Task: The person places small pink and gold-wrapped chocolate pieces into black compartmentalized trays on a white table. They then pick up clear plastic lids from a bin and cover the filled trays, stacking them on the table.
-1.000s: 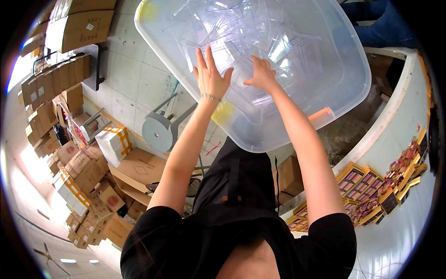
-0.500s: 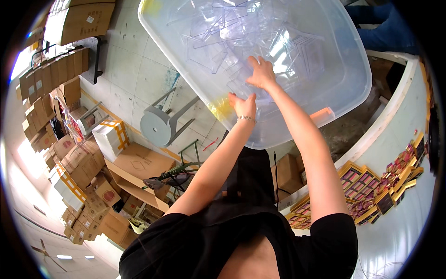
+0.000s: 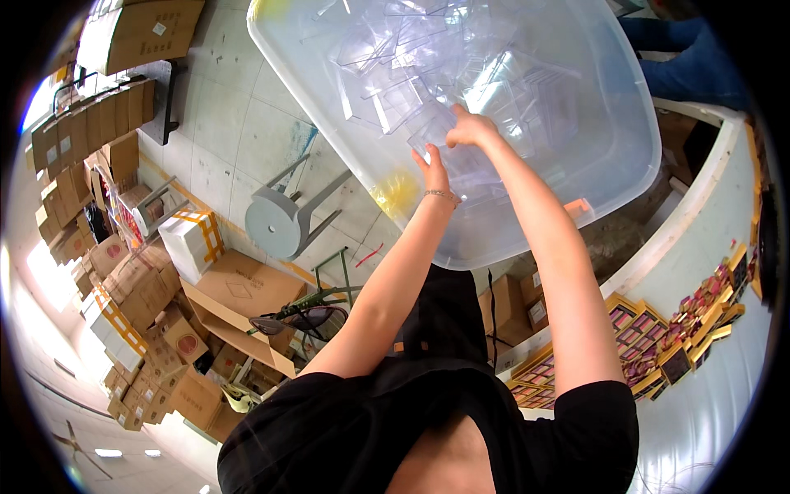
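Head view: large clear plastic bin (image 3: 576, 198) fills the frame from 11 to 2 o'clock, heaped with clear plastic trays (image 3: 428, 74). Both hands are inside it. Right hand (image 3: 471, 129) is closed on a tray's edge; left hand (image 3: 434, 170) lies flat, fingers straight, against the same tray. Judged early in the work: one tray in hand, the heap remains. Grey stool (image 3: 284, 222) at 9 o'clock

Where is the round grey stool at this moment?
In the head view the round grey stool lies tipped on the tiled floor, left of the clear plastic bin and above the open cardboard box.
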A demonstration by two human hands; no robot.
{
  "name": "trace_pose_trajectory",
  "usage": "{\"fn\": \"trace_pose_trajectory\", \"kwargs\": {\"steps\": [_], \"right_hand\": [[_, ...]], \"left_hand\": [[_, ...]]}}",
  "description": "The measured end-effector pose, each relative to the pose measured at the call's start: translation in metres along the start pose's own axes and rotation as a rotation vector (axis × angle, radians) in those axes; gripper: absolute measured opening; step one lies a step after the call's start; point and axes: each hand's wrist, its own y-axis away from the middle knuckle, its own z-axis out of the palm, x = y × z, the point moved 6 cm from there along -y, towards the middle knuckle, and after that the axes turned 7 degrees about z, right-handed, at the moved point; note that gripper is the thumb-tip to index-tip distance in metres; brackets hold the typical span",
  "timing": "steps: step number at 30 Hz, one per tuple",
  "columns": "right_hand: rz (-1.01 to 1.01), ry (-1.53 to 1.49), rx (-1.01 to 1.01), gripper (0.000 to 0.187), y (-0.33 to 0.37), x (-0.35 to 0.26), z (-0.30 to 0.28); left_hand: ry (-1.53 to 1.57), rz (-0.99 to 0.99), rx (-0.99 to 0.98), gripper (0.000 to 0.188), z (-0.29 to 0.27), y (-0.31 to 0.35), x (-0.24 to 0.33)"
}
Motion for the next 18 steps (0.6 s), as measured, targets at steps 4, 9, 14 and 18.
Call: {"fn": "trace_pose_trajectory", "kwargs": {"steps": [4, 9, 14, 18], "right_hand": [[0.046, -0.014, 0.069, 0.096, 0.049, -0.016, -0.019], [-0.112, -0.804, -0.136, 0.082, 0.073, 0.022, -0.032], [-0.197, -1.271, -0.201, 0.081, 0.094, 0.063, -0.035], [-0.303, -1.503, -0.206, 0.083, 0.128, 0.068, -0.038]], "left_hand": [[-0.05, 0.083, -0.14, 0.088, 0.0, 0.024, 0.02], [-0.313, 0.426, -0.257, 0.078, 0.019, 0.066, 0.057], [-1.145, 0.884, -0.091, 0.07, 0.026, 0.072, 0.062], [-1.163, 1.222, 0.001, 0.07, 0.04, 0.112, 0.081]]}}
